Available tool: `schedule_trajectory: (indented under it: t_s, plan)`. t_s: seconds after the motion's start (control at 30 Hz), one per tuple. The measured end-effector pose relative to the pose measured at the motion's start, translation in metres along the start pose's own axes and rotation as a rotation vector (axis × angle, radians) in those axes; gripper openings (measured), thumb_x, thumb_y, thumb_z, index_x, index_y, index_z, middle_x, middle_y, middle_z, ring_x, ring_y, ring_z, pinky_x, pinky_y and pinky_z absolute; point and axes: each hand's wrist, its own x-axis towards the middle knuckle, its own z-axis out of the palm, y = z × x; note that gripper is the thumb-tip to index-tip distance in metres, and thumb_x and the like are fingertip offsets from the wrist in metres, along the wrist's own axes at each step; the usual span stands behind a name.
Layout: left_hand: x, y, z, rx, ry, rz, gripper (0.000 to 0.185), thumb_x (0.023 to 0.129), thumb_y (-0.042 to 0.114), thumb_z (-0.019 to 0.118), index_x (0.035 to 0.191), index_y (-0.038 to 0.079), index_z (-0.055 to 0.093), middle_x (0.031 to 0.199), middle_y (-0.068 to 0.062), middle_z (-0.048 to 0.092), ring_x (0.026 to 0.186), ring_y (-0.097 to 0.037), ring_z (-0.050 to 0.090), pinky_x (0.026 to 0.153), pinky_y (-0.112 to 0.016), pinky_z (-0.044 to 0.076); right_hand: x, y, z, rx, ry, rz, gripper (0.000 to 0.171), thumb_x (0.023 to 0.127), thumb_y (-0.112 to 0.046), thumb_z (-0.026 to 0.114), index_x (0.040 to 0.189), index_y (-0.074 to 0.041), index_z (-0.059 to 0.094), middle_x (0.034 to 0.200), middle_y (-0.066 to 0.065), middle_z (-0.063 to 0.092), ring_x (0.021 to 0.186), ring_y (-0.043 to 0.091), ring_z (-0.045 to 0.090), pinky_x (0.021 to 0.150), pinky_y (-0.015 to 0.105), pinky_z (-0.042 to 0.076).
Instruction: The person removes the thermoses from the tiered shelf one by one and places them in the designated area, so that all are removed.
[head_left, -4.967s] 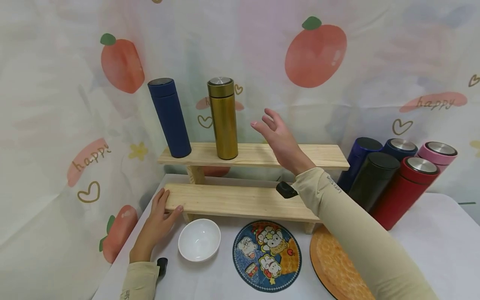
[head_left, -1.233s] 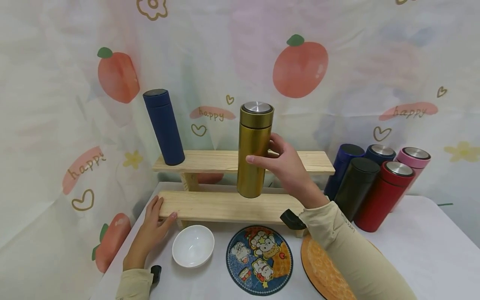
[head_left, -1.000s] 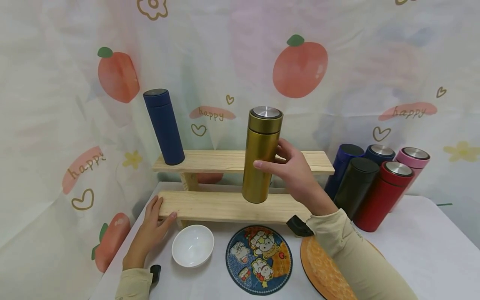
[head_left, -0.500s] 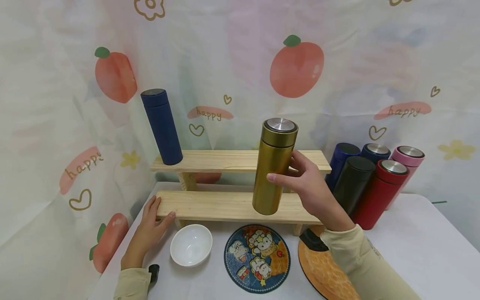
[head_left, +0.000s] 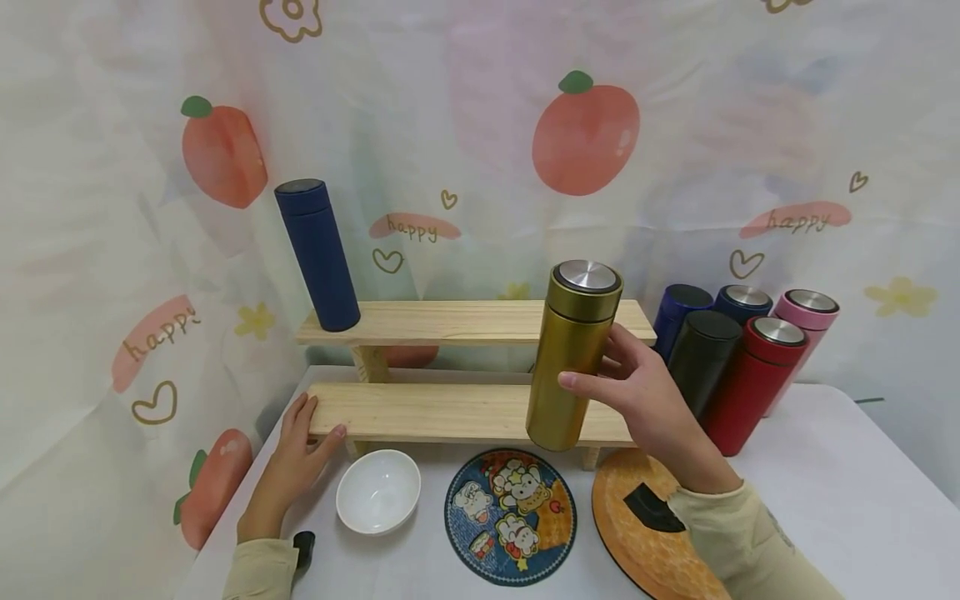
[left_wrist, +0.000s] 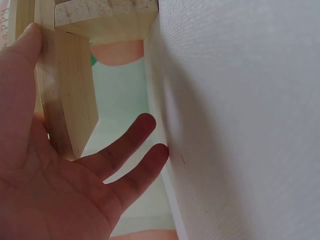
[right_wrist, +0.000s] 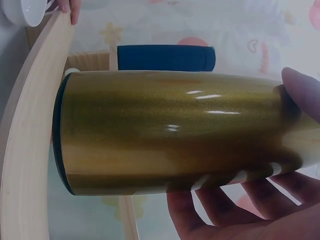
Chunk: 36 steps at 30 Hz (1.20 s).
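My right hand holds a gold thermos upright in the air, thumb on its near side and fingers round the far right side. In the head view it overlaps the lower wooden shelf. The right wrist view shows the gold thermos large between thumb and fingers. My left hand rests at the left end of the lower shelf, its thumb on the front edge. In the left wrist view, two straight fingers of the left hand extend beside the wood. A navy thermos stands on the upper shelf.
Several thermoses, among them a black one, a red one and a pink one, stand grouped at right. On the white table are a white bowl, a blue cartoon mat and a bread-patterned round mat.
My right hand took the gold thermos off the upper shelf and has brought it down, rightward and nearer. The left hand stays at the lower shelf's end.
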Motion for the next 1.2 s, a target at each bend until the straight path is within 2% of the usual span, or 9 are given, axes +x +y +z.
schedule_trajectory:
  t_s: [0.13, 0.33, 0.4, 0.6, 0.83, 1.0, 1.2]
  plan:
    - [0.000, 0.000, 0.001, -0.002, -0.010, -0.005, 0.102, 0.104, 0.066, 0.056, 0.172, 0.005, 0.009, 0.177, -0.020, -0.006, 0.159, -0.052, 0.011, 0.120, -0.071, 0.023, -0.008, 0.003, -0.007, -0.017, 0.028, 0.019, 0.070, 0.100, -0.017, 0.076, 0.161, -0.011, 0.042, 0.152, 0.019, 0.054, 0.137, 0.046, 0.055, 0.110, 0.066, 0.044]
    - [0.000, -0.001, 0.000, 0.006, -0.014, -0.012, 0.103, 0.104, 0.067, 0.055, 0.172, 0.005, 0.007, 0.177, -0.019, -0.006, 0.159, -0.053, 0.011, 0.120, -0.071, 0.022, -0.017, 0.006, -0.018, 0.018, 0.061, 0.031, 0.072, 0.101, -0.012, 0.075, 0.164, -0.012, 0.040, 0.153, 0.018, 0.052, 0.133, 0.039, 0.056, 0.100, 0.034, 0.054]
    - [0.000, -0.001, -0.001, 0.005, -0.013, -0.009, 0.104, 0.104, 0.067, 0.056, 0.172, 0.005, 0.007, 0.177, -0.020, -0.006, 0.159, -0.053, 0.011, 0.120, -0.071, 0.022, -0.020, 0.008, -0.022, 0.024, 0.068, 0.032, 0.072, 0.101, -0.011, 0.074, 0.164, -0.012, 0.040, 0.153, 0.018, 0.052, 0.131, 0.034, 0.058, 0.097, 0.029, 0.055]
    - [0.001, 0.000, 0.000, 0.004, -0.016, -0.002, 0.104, 0.104, 0.066, 0.056, 0.171, 0.004, 0.008, 0.177, -0.020, -0.006, 0.159, -0.053, 0.010, 0.120, -0.071, 0.021, -0.029, 0.014, -0.035, 0.017, 0.103, 0.045, 0.070, 0.101, -0.010, 0.075, 0.162, -0.016, 0.042, 0.148, 0.015, 0.054, 0.123, 0.020, 0.064, 0.095, 0.026, 0.056]
    - [-0.002, -0.001, 0.000, 0.007, -0.022, -0.009, 0.104, 0.104, 0.067, 0.055, 0.171, 0.004, 0.006, 0.177, -0.020, -0.007, 0.159, -0.053, 0.010, 0.120, -0.071, 0.021, -0.037, 0.022, -0.049, 0.041, 0.150, 0.036, 0.066, 0.100, -0.006, 0.076, 0.159, -0.019, 0.048, 0.139, 0.001, 0.062, 0.119, 0.017, 0.065, 0.093, 0.022, 0.056]
    - [-0.002, -0.001, 0.000, 0.003, -0.029, -0.015, 0.105, 0.104, 0.067, 0.056, 0.171, 0.005, 0.005, 0.177, -0.020, -0.008, 0.159, -0.054, 0.011, 0.120, -0.071, 0.021, -0.042, 0.028, -0.062, 0.097, 0.169, 0.041, 0.065, 0.099, -0.001, 0.075, 0.156, -0.021, 0.051, 0.136, -0.002, 0.065, 0.117, 0.015, 0.068, 0.091, 0.023, 0.057]
    - [-0.002, 0.000, 0.000, 0.004, -0.032, -0.013, 0.106, 0.103, 0.068, 0.056, 0.172, 0.005, 0.005, 0.177, -0.020, -0.009, 0.158, -0.054, 0.012, 0.119, -0.071, 0.023, -0.050, 0.034, -0.081, 0.070, 0.214, 0.085, 0.066, 0.099, -0.003, 0.075, 0.157, -0.025, 0.050, 0.132, -0.008, 0.065, 0.116, 0.009, 0.066, 0.084, 0.023, 0.058]
